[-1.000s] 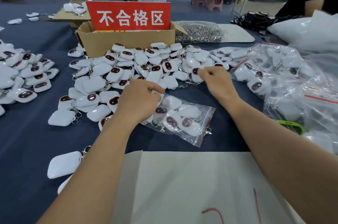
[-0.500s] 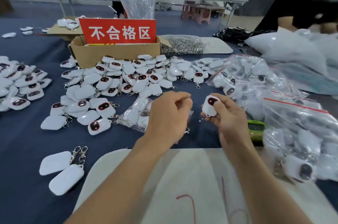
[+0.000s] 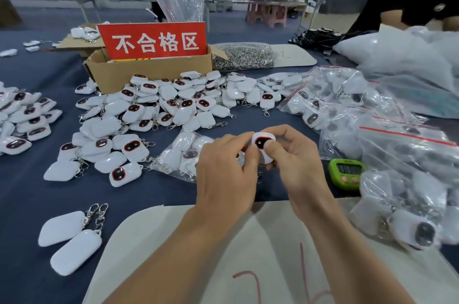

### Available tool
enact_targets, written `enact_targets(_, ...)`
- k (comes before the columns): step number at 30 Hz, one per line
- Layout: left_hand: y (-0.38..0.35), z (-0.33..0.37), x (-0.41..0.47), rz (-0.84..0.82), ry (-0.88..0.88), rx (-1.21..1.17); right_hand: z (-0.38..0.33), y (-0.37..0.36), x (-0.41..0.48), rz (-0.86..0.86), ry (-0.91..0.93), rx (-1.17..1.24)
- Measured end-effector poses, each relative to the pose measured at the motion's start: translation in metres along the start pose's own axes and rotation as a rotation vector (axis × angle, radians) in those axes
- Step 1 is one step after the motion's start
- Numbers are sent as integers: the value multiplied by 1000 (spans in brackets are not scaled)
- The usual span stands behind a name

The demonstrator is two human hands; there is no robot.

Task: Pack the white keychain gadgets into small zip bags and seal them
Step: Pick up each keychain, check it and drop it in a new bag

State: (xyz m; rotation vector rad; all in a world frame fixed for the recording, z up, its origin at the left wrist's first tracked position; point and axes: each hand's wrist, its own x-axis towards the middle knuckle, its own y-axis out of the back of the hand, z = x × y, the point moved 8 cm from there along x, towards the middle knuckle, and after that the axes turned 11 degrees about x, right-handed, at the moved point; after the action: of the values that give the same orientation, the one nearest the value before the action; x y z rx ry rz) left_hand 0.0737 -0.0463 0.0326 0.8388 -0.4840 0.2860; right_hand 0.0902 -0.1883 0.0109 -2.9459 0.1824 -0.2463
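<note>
Since half a second ago our left grip (image 3: 224, 169) has closed in on the right grip (image 3: 299, 164); both now pinch one white keychain gadget (image 3: 262, 142), dark face up, above the blue table (image 3: 29, 204). A part-filled zip bag (image 3: 178, 154) lies on the table just behind our left grip, near the loose gadget pile (image 3: 173, 102).

Pinched upright between left hand (image 3: 224, 177) and right hand (image 3: 299, 164): held gadget (image 3: 262, 142), white, rounded, dark oval face with red rim toward the camera. Just behind the hands, lying flat: clear zip bag (image 3: 182, 154) with several gadgets inside. Beyond it, loose pile of gadgets (image 3: 173, 105), some face up, some face down, metal clasps attached. Heaped at right: filled bags (image 3: 402, 150) with red seal strips
</note>
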Motion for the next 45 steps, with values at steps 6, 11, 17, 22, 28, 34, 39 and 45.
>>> enact_targets(6,5,1,1,48,33,-3,-4,-9,-2,-102,1,39)
enact_targets(11,4,-3,3,20,75,39,-3,-11,-2,-126,-49,74)
enact_targets(17,-4,-9,3,-57,129,-20,2,-7,-4,-104,-88,84)
enact_targets(22,-6,-8,2,-78,137,-67,5,-3,-6,-62,-110,93)
enact_targets(28,-5,-8,2,-39,103,-73,0,-2,-6,-33,-47,55)
enact_targets(34,-2,-7,3,40,56,-124,-2,3,-8,13,55,-240)
enact_targets(39,-1,-13,7,32,15,12,-18,6,-11,67,251,-407)
enact_targets(45,2,-14,7,91,-16,108,-22,11,-10,79,318,-433)
